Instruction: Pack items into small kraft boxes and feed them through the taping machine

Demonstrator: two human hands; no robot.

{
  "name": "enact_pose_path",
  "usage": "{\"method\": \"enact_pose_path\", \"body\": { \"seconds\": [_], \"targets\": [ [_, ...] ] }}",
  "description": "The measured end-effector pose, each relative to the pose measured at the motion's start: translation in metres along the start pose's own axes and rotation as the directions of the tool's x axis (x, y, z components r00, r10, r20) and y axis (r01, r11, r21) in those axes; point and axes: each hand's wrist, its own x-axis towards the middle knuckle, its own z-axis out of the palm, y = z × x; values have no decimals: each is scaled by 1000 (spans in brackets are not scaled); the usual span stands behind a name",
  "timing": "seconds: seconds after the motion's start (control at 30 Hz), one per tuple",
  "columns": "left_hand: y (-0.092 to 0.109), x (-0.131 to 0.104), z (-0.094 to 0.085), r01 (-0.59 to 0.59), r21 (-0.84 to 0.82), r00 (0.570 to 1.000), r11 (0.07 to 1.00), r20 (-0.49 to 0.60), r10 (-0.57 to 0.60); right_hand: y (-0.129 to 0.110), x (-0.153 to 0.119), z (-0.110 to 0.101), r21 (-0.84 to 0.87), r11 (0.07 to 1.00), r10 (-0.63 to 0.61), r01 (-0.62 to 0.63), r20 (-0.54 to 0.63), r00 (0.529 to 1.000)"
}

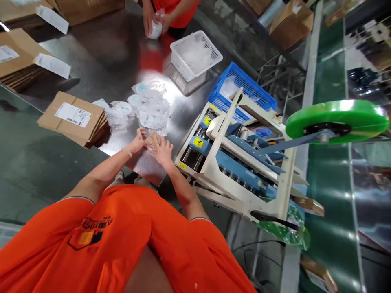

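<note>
Near the front edge of the metal table, a small brown cardboard box (153,137) sits between my two hands. My left hand (139,141) is at its left side, fingers bent against it. My right hand (162,150) lies over its right part with the fingers spread. Just beyond the box are several clear plastic packets (149,110) with white round items. A stack of flat brown cartons (73,116) with a white label on top lies to the left.
A white basket (195,55) and a blue crate (241,87) stand beyond the tape machine (238,150) on the right. A green tape roll (336,122) overhangs a green conveyor (331,183). Across the table, another person's hands (157,24) hold a wrapped item.
</note>
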Motion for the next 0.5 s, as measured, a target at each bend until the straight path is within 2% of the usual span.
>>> {"method": "enact_pose_path", "body": {
  "seconds": [0.07, 0.13, 0.17, 0.23, 0.3, 0.33, 0.37, 0.43, 0.47, 0.5],
  "targets": [
    [-8, -19, -17, 70, -25, 996, 997, -53, -71, -4, 0, 9, 182, 977, 115, -110, -20, 993],
    [-14, -41, -38, 76, 77, 997, 994, -23, -75, -14, 1, 23, 450, 869, 231, -208, 5, 973],
    [-16, -51, -49, 74, 167, 997, 983, 0, -75, -20, 2, 30, 571, 786, 251, -236, 54, 966],
    [-13, -66, -69, 75, 354, 997, 932, -22, -72, -24, 8, 39, 699, 659, 186, -276, 204, 961],
    [-4, -73, -80, 69, 541, 996, 838, -80, -31, -12, 27, 35, 671, 670, 134, -316, 309, 942],
    [2, -75, -80, 49, 624, 997, 780, -78, -1, 1, 42, 27, 622, 709, 177, -332, 298, 938],
    [6, -76, -78, 20, 698, 998, 716, -57, 28, 16, 60, 17, 559, 752, 256, -351, 243, 936],
    [13, -78, -68, -53, 811, 998, 582, 18, 67, 47, 103, -4, 480, 780, 443, -402, 31, 896],
    [14, -80, -62, -81, 836, 996, 542, 48, 75, 59, 125, -13, 460, 774, 500, -435, -23, 866],
    [14, -81, -57, -99, 851, 994, 516, 66, 82, 67, 147, -18, 456, 760, 534, -464, -31, 845]
  ]
}}
